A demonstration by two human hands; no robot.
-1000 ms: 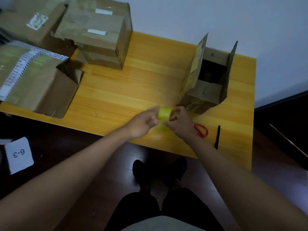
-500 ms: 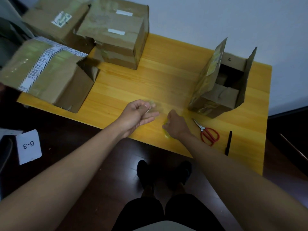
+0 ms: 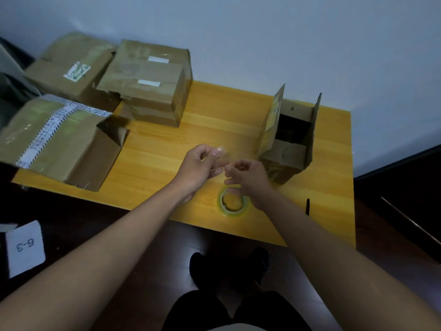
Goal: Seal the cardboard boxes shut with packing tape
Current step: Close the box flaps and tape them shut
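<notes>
A yellowish roll of clear packing tape (image 3: 233, 203) lies flat on the wooden table (image 3: 152, 163) near its front edge. Just above it, my left hand (image 3: 200, 164) pinches one end of a clear tape strip (image 3: 222, 152) between thumb and fingertips. My right hand (image 3: 249, 176) has curled fingers that pinch the strip's lower part close to the left hand. I cannot tell whether the strip still joins the roll. A small cardboard box (image 3: 287, 149) stands to the right of my hands with its flaps up and its top open.
Three closed, taped cardboard boxes sit at the table's left: a near one with a white label strip (image 3: 59, 142), a middle one (image 3: 148, 84) and a far one (image 3: 71, 70). A black pen (image 3: 307, 207) lies front right. A "6-3" card (image 3: 25, 247) lies on the floor.
The right hand let go of the roll, which now lies flat on the table, and rose to meet the left hand at the strip. The scissors are now hidden behind my right arm.
</notes>
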